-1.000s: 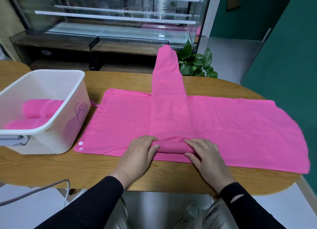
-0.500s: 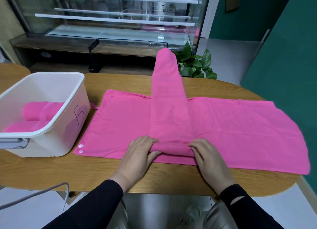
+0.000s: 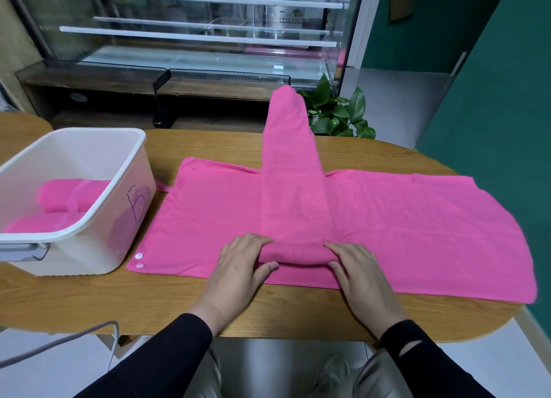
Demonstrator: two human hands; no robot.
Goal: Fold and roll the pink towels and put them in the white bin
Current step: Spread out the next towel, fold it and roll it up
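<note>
Both hands sit at the near end of the long folded pink towel strip [image 3: 293,189], where a short roll [image 3: 293,254] has formed. The left hand [image 3: 238,266] and right hand [image 3: 360,274] curl their fingers round its ends, probably to keep it tight. The white plastic bin [image 3: 89,219], left, holds rolled pink towels [image 3: 62,201].

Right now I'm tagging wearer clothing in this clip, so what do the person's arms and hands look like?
Both arms wear long, close-fitting black sleeves that end at the wrist. The right sleeve has a small slit-like hole near the cuff; the left sleeve looks plain. The left hand and right hand are bare: no gloves, rings or watch visible.
</note>
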